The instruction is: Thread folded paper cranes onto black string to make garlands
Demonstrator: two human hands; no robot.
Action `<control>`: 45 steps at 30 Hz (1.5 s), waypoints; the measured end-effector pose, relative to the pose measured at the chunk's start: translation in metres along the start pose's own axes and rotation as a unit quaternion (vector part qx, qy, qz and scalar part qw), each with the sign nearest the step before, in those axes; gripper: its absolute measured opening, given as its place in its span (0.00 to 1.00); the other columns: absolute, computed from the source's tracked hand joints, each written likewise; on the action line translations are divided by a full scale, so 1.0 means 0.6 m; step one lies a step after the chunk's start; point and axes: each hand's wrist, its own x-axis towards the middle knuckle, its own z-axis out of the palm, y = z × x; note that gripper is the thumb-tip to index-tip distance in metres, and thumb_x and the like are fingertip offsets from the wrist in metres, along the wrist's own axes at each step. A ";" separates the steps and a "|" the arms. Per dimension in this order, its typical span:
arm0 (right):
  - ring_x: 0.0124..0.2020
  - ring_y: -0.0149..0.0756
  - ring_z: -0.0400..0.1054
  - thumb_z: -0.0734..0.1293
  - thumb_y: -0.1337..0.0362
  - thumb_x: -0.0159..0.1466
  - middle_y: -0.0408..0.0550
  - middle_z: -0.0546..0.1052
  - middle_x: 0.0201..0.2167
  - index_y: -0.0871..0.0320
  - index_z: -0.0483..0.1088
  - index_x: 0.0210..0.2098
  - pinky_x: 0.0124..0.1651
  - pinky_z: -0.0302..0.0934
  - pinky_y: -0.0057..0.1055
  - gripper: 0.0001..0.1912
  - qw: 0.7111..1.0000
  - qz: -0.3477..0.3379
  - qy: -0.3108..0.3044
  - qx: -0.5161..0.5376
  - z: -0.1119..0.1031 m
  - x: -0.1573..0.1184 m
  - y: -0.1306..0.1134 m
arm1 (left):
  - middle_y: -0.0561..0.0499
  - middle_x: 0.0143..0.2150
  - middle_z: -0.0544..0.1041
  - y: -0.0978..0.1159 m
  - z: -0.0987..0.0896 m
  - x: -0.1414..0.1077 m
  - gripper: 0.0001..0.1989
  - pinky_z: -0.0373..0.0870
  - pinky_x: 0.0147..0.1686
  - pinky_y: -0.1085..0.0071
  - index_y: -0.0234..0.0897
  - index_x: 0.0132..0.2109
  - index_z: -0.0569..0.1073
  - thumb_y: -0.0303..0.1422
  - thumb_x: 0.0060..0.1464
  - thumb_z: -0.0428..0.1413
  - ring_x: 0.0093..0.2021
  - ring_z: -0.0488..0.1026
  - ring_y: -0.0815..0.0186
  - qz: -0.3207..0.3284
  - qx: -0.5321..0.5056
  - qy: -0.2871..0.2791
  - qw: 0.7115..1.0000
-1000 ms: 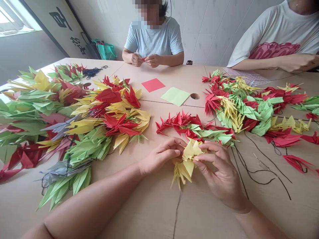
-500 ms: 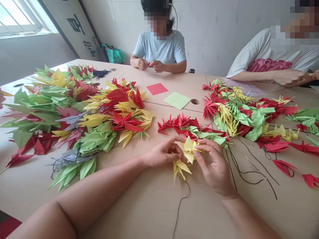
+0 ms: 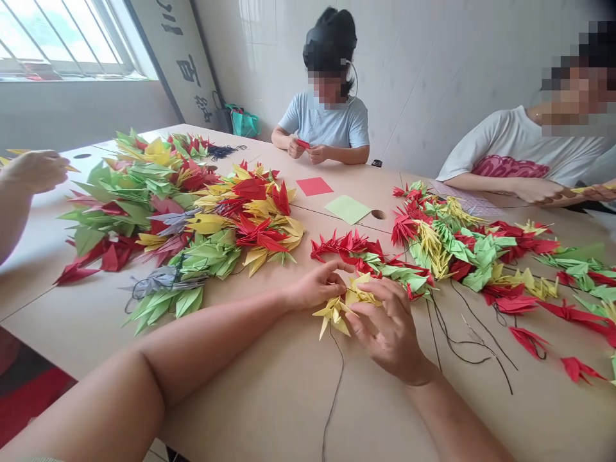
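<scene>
Paper cranes [image 3: 333, 314] half hidden behind hands [image 3: 389, 330]

Origami cranes [image 3: 209, 253] on the table [image 3: 240, 398]

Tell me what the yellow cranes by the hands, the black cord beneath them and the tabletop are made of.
The yellow cranes look like thin folded paper, matte, with crisp creases and sharp points. The black cord seems a fine thread or twine, limp and curving; its fibre cannot be told. The tabletop looks like a matte laminated board, smooth and pale tan.
</scene>
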 end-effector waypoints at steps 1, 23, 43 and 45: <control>0.50 0.46 0.62 0.68 0.72 0.58 0.51 0.69 0.44 0.56 0.69 0.35 0.54 0.59 0.51 0.07 1.000 0.006 0.000 0.001 0.002 0.000 0.001 | 0.57 0.28 0.69 0.000 0.000 0.000 0.19 0.60 0.26 0.76 0.36 0.50 0.62 0.33 0.50 0.56 0.25 0.65 0.73 0.002 0.012 -0.002 1.000; 0.49 0.46 0.62 0.67 0.74 0.59 0.51 0.70 0.44 0.57 0.69 0.37 0.53 0.59 0.53 0.08 0.999 -0.047 -0.010 0.012 0.003 -0.002 -0.020 | 0.60 0.23 0.63 -0.011 0.012 -0.002 0.13 0.56 0.23 0.77 0.35 0.47 0.65 0.34 0.55 0.52 0.22 0.58 0.74 0.046 0.115 0.036 0.992; 0.41 0.43 0.71 0.59 0.58 0.66 0.57 0.76 0.39 0.61 0.71 0.42 0.42 0.67 0.41 0.15 0.964 0.249 0.062 0.063 0.007 -0.036 0.070 | 0.46 0.45 0.74 0.020 0.017 -0.036 0.23 0.65 0.45 0.69 0.36 0.51 0.70 0.47 0.61 0.42 0.44 0.70 0.62 0.136 0.310 0.072 0.938; 0.42 0.42 0.71 0.59 0.58 0.66 0.56 0.76 0.40 0.61 0.71 0.43 0.42 0.68 0.40 0.15 0.967 0.237 0.039 0.080 0.008 -0.032 0.056 | 0.48 0.38 0.74 0.017 0.017 -0.037 0.25 0.67 0.37 0.70 0.36 0.52 0.68 0.48 0.61 0.40 0.36 0.72 0.65 0.098 0.280 0.029 0.955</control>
